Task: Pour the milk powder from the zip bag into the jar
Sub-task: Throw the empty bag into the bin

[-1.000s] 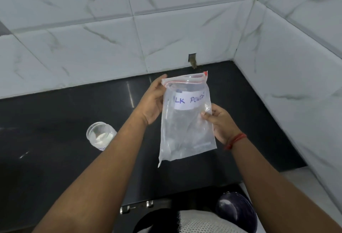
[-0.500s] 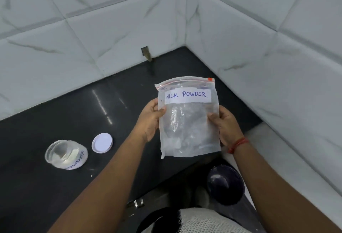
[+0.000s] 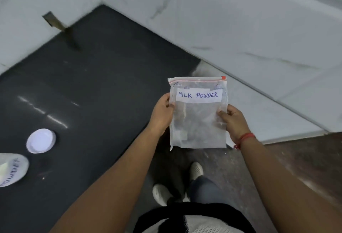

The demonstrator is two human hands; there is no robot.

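- We pinch the zip bag (image 3: pixel 199 114) by its side edges, left hand (image 3: pixel 162 115) and right hand (image 3: pixel 234 121), off the counter's right edge.
- Black counter (image 3: pixel 96 77), marble-tile walls (image 3: pixel 240 20) meeting at the far corner.
- Jar (image 3: pixel 11 169) and lid (image 3: pixel 41 140) near the counter's left edge.

Dark stone counter (image 3: pixel 96 88) = ref; white marble-look wall tiles (image 3: pixel 240 20) meet at corner behind its far end; small rect cutout (image 3: pixel 48 16) in wall just above counter's back edge, far left; brownish speckled floor (image 3: pixel 296 158) off counter's right edge; 2 white shoes (image 3: pixel 196 170) on floor just beside counter's front-right edge.
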